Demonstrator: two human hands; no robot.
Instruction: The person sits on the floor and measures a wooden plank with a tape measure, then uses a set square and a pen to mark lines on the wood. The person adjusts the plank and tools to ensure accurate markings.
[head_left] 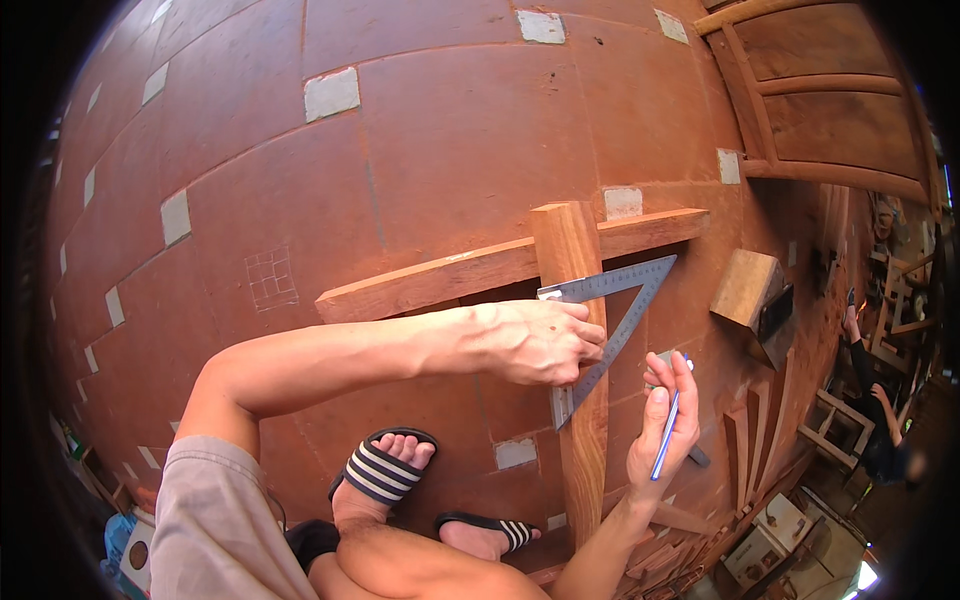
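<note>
My left hand (548, 342) is closed on a metal triangular set square (622, 279), pressing it to a squared wooden beam (586, 480). One leg of the square crosses the beam, and its slanted edge runs down along the beam's right side. The beam rests across a longer timber (430, 277) on the floor. To the right of the beam, my right hand (662, 425) is raised with a blue pen (666, 430) between thumb and fingers. The pen is apart from the wood.
A wooden block (745, 288) stands to the right, beside a dark object. Wooden strips (755, 440) lie behind my right hand. A wooden frame with panels (830, 95) is at the upper right. Another person (885, 430) sits at the far right. My sandalled feet are below.
</note>
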